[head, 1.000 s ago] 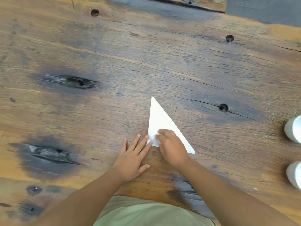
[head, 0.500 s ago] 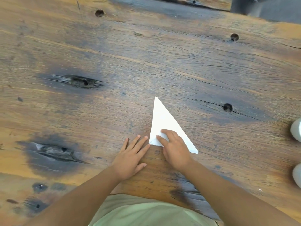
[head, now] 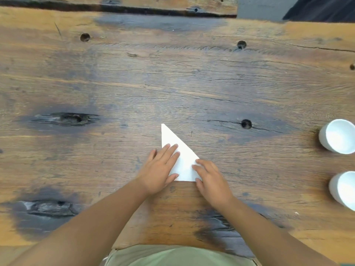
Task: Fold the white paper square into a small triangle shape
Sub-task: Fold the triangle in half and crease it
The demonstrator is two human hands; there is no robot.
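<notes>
The white paper (head: 183,162) lies flat on the wooden table (head: 172,89), folded into a triangle with its sharp tip pointing away from me. My left hand (head: 160,167) rests palm down on the paper's left part, fingers spread over it. My right hand (head: 211,179) presses its fingertips on the paper's right lower corner. Both hands hold the paper down against the table; neither lifts it. The paper's lower left corner is hidden under my left hand.
Two white cups stand at the right edge of the table: one (head: 338,136) farther off, one (head: 344,189) nearer. The table has dark knots and small holes (head: 246,124). Its near edge runs just in front of my green shirt (head: 180,256).
My left hand has moved from the bare table beside the paper onto the paper's left part. My right hand has shifted to the paper's right corner. The paper has turned slightly.
</notes>
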